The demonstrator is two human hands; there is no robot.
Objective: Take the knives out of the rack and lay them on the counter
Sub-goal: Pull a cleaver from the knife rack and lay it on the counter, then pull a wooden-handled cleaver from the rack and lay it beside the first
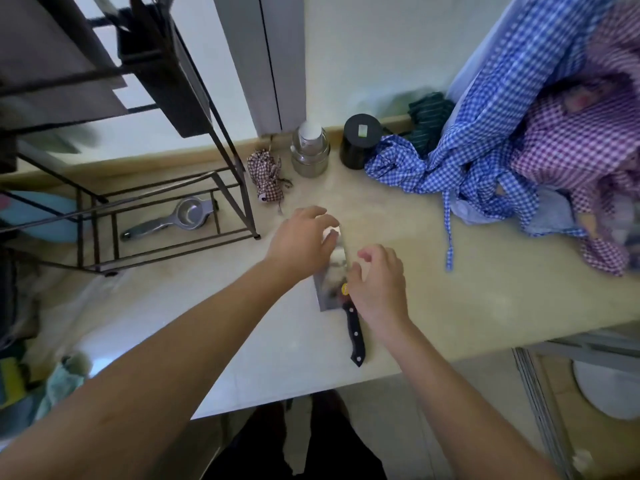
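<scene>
A cleaver with a wide steel blade and a black riveted handle lies on the pale counter, handle toward me. My left hand covers the far end of the blade, thumb and fingers pinching its tip. My right hand hovers beside the blade's spine near the handle, fingers curled and apart, gripping nothing. The handle itself is free. The black metal rack stands at the left, with a dark box-shaped holder hanging high on it. No other knife shows.
A metal squeezer lies inside the rack's base. A glass jar, a black canister and a small checked pouch stand by the wall. Blue and purple checked cloths pile up at the right. The counter's edge runs just in front of me.
</scene>
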